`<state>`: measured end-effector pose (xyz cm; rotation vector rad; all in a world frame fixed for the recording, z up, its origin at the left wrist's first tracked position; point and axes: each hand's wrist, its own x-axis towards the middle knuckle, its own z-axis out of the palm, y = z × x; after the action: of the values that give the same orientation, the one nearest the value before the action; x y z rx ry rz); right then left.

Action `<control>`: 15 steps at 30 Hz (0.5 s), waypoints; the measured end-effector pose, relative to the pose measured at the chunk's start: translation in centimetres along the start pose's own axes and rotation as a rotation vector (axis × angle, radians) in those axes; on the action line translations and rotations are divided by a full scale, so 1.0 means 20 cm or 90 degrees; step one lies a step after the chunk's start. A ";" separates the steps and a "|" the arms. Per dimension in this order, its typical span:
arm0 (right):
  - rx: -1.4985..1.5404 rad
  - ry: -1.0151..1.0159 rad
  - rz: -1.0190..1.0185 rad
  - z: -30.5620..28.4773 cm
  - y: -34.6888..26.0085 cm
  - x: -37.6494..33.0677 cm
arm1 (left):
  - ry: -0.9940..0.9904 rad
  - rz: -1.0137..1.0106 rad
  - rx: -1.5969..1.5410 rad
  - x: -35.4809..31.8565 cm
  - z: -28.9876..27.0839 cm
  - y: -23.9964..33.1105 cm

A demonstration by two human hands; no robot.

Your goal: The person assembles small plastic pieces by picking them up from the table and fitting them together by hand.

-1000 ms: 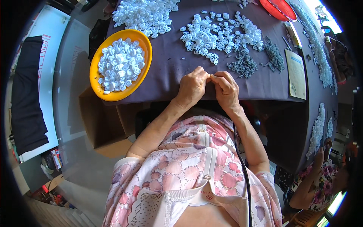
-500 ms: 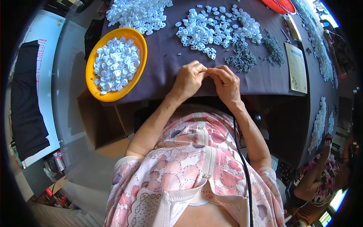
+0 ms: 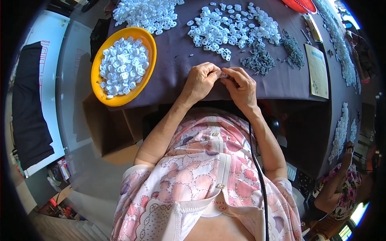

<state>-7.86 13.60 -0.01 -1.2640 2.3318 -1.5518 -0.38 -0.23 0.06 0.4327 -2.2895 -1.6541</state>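
Note:
My left hand (image 3: 201, 79) and my right hand (image 3: 239, 85) meet fingertip to fingertip over the near edge of a table covered in dark purple cloth (image 3: 173, 68). Between the fingertips they pinch one small white plastic piece (image 3: 223, 74). Just beyond the hands lies a heap of small grey metal parts (image 3: 259, 61). A loose spread of white plastic pieces (image 3: 229, 26) covers the cloth farther back. To the left stands an orange bowl (image 3: 98, 70) filled with the same white pieces.
Another pile of white pieces (image 3: 144, 12) lies at the far left, a second grey heap (image 3: 292, 51) and a paper sheet (image 3: 317, 70) at the right. A cardboard box (image 3: 108, 128) sits under the table. Another person (image 3: 341, 180) sits at the lower right.
Both hands stay together at the table edge, fingers working on the small white piece; the view has shifted slightly downward across the table.

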 end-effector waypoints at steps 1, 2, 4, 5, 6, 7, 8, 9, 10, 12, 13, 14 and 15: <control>-0.008 0.006 -0.008 0.00 0.00 0.00 | -0.001 0.002 0.000 0.00 0.00 0.00; -0.010 0.010 -0.009 0.00 0.00 0.00 | 0.006 0.016 0.013 0.00 0.01 0.00; -0.021 0.022 -0.042 0.01 0.01 -0.01 | 0.011 0.036 0.025 -0.01 0.02 0.00; -0.023 0.031 -0.073 0.01 0.01 0.00 | 0.027 0.051 0.022 -0.01 0.02 -0.01; -0.026 0.033 -0.076 0.00 0.01 0.00 | 0.042 0.066 0.020 -0.02 0.02 -0.01; -0.010 0.018 -0.059 -0.01 -0.01 0.00 | 0.045 0.061 -0.005 -0.02 0.02 -0.02; 0.006 0.001 -0.043 -0.02 -0.02 0.01 | 0.046 0.066 -0.006 -0.03 0.01 0.00; 0.044 0.009 -0.007 -0.03 -0.01 0.01 | 0.044 0.024 0.000 -0.04 -0.01 0.01; 0.004 0.033 -0.006 -0.06 0.01 0.03 | 0.042 -0.018 0.005 -0.06 -0.03 0.03; -0.080 0.093 0.017 -0.12 0.02 0.08 | 0.119 0.074 0.083 -0.09 -0.10 0.09; -0.151 0.094 0.010 -0.14 0.05 0.10 | 0.170 0.110 0.105 -0.10 -0.14 0.10; -0.224 0.099 0.005 -0.17 0.08 0.13 | 0.201 0.113 0.111 -0.11 -0.19 0.13; -0.253 0.093 0.029 -0.18 0.08 0.14 | 0.235 0.097 0.167 -0.11 -0.25 0.16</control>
<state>-12.25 14.60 1.50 -1.1837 2.8462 -1.2450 3.29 -2.70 4.56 0.5536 -2.1966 -1.1005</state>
